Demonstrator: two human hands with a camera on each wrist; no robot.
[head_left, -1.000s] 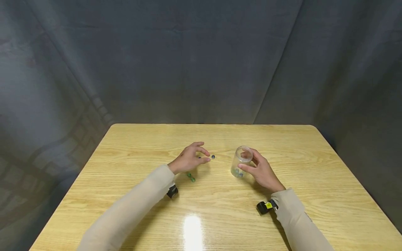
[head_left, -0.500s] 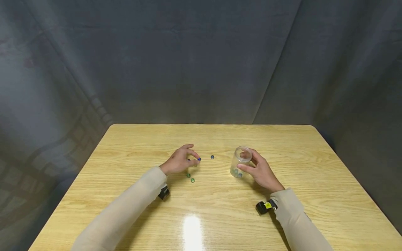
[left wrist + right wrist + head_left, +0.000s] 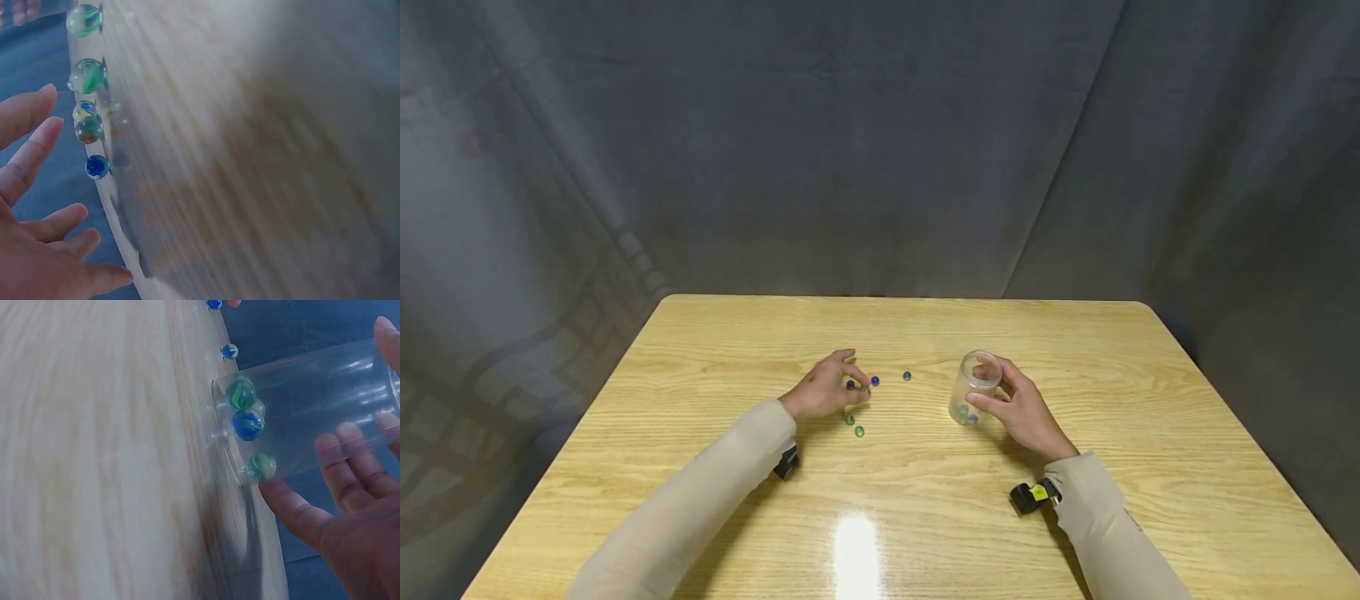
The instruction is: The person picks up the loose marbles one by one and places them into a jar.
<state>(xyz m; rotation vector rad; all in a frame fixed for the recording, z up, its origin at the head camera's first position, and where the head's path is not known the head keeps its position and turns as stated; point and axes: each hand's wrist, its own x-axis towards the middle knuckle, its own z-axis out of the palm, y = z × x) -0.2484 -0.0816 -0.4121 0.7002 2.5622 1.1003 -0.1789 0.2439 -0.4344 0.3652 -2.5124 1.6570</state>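
My left hand (image 3: 822,390) hovers low over the left-middle of the table, thumb and index finger parted around a small greenish marble (image 3: 866,388). Whether they touch it cannot be told. A dark blue marble (image 3: 850,385) shows between those fingers, and a bright blue marble (image 3: 876,381) lies just beyond the fingertips. In the left wrist view the fingers are spread, with green-swirled marbles (image 3: 86,76) beyond them. My right hand (image 3: 1028,414) grips a clear jar (image 3: 960,392), upright and lidless on the table. Several green and blue marbles (image 3: 249,424) lie at its bottom.
Two green marbles, one of them nearer me (image 3: 860,431), lie below the left hand. Another blue marble (image 3: 907,376) sits between the hands. The wooden table (image 3: 1075,350) ends at a grey curtain (image 3: 850,167). Cameras are strapped to both wrists.
My left hand has moved left and slightly down, away from the bright blue marble, which now lies uncovered. The right hand and jar have stayed in place.
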